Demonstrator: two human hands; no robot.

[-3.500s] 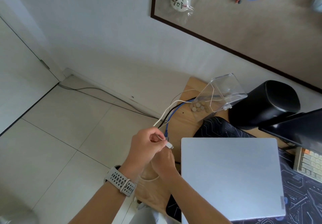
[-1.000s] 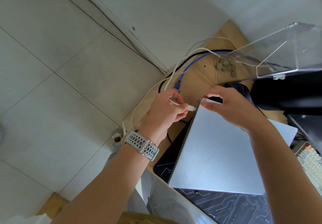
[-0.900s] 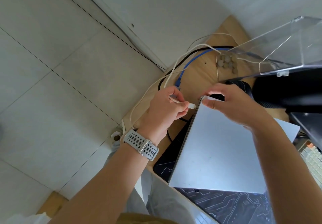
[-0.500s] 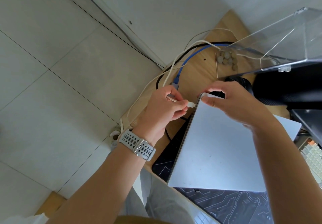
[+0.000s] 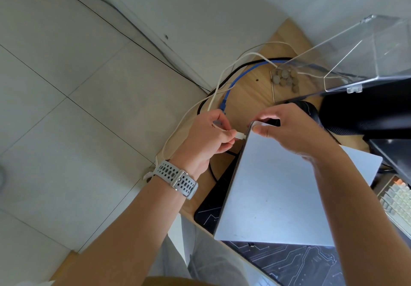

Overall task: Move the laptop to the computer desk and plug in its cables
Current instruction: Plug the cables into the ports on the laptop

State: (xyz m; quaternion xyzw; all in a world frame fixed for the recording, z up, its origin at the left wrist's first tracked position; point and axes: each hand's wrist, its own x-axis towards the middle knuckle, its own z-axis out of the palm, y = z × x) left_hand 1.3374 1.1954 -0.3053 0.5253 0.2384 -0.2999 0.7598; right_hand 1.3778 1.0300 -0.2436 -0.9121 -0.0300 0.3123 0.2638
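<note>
A closed silver laptop (image 5: 273, 192) lies on a dark desk mat (image 5: 295, 261) on the wooden desk (image 5: 251, 99). My left hand (image 5: 209, 139), with a grey watch on the wrist, pinches the plug of a white cable (image 5: 240, 136); the plug's tip touches the laptop's left edge near the far corner. My right hand (image 5: 291, 132) grips that far left corner of the laptop. A blue cable (image 5: 233, 85) and a black cable (image 5: 206, 103) lie loose on the desk behind my left hand.
A clear acrylic stand (image 5: 355, 56) with coins (image 5: 285, 80) under it sits at the back. A black speaker (image 5: 367, 112) stands to the right, a keyboard (image 5: 398, 199) at the right edge. The tiled floor (image 5: 66, 107) lies left of the desk.
My left hand has brought the white plug from left of the laptop up against its left edge. My right hand has moved onto the laptop's far left corner and stays there.
</note>
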